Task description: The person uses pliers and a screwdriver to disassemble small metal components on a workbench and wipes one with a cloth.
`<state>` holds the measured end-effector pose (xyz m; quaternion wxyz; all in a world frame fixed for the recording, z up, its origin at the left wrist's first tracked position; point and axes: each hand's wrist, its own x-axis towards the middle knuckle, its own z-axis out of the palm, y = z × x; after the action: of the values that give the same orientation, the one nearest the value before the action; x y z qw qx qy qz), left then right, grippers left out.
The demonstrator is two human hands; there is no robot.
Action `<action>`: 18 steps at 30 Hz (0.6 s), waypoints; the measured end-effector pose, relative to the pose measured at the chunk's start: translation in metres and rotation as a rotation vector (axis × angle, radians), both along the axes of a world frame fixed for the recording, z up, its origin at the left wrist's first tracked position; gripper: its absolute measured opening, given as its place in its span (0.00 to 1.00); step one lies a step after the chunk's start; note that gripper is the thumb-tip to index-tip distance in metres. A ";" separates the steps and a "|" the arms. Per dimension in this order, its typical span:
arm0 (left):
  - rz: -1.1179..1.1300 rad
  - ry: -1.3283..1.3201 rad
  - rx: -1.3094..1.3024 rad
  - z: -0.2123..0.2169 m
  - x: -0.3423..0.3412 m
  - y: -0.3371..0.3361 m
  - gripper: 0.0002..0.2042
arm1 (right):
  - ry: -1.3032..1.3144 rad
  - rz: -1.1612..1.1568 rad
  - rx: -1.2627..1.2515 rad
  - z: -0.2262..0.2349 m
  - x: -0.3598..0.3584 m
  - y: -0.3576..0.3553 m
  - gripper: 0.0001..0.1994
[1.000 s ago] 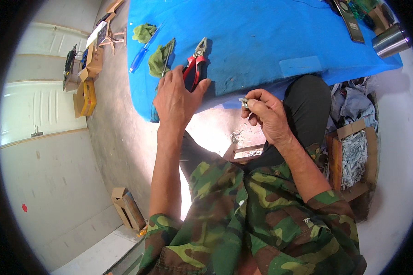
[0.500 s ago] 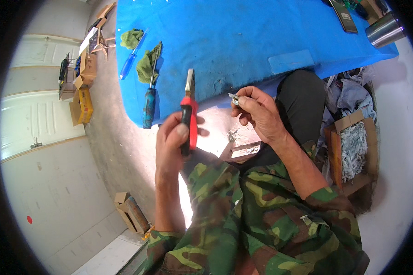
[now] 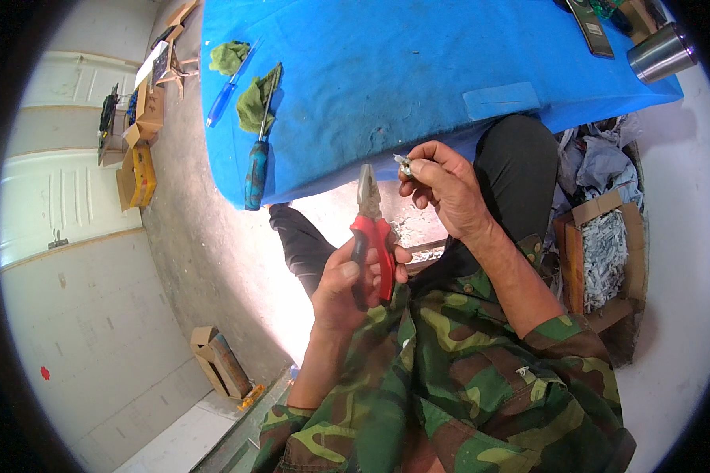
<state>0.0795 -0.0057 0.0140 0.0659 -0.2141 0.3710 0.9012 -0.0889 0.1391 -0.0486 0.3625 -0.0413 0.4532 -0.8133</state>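
Observation:
My left hand (image 3: pixel 343 288) is wrapped round the red and black handles of a pair of pliers (image 3: pixel 375 252), whose metal jaws point up, away from me. Between the thumb and fingers of my right hand (image 3: pixel 450 185) is a small whitish and metallic piece (image 3: pixel 403 164), too small to name. The plier jaws are just left of that piece, apart from it. Both hands are in front of the near edge of a table with a blue cover (image 3: pixel 355 71).
At the table's left lie two screwdrivers, one blue (image 3: pixel 222 102) and one dark-handled (image 3: pixel 256 175), beside green cloths (image 3: pixel 252 106). A steel cup (image 3: pixel 663 54) and a phone-like device (image 3: pixel 590 30) are far right. Below right stands a cardboard box (image 3: pixel 639 252) of whitish scraps.
My left hand has brought the pliers to the right and down, closer to my right hand. My right hand has stayed nearly still with the small piece.

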 end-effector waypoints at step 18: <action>-0.028 -0.064 -0.224 0.019 -0.002 0.007 0.32 | -0.155 0.053 -0.139 0.001 -0.001 0.002 0.08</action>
<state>0.0777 0.0008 0.0327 0.0658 -0.2435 0.4699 0.8459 -0.0901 0.1411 -0.0475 0.4139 -0.0153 0.3651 -0.8338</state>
